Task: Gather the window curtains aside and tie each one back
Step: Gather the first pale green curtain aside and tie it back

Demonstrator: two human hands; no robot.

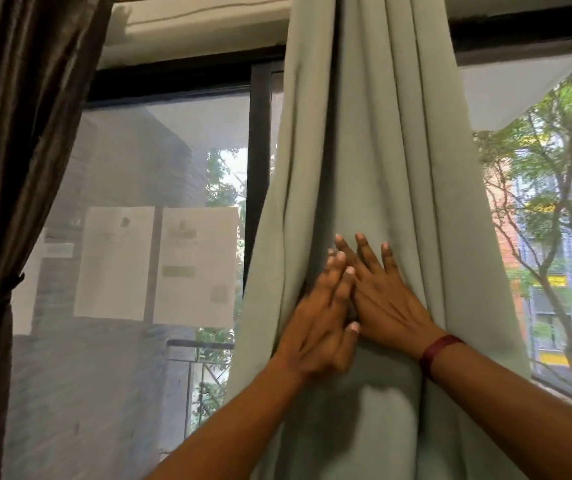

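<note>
A pale green curtain (374,150) hangs in the middle of the window, bunched into vertical folds and narrowest at hand height. My left hand (322,313) lies flat on its left folds with the fingers straight and a little blurred. My right hand (385,292), with a dark red band on the wrist, presses flat on the curtain beside it, fingers spread; the two hands overlap slightly. Neither hand grips the cloth. A dark brown curtain (18,133) hangs at the far left, cinched by a dark tie-back (0,292).
A black window frame (260,161) stands behind the green curtain. A mesh screen (122,358) with two white papers (156,261) covers the left pane. The right pane (554,220) shows trees and buildings outside.
</note>
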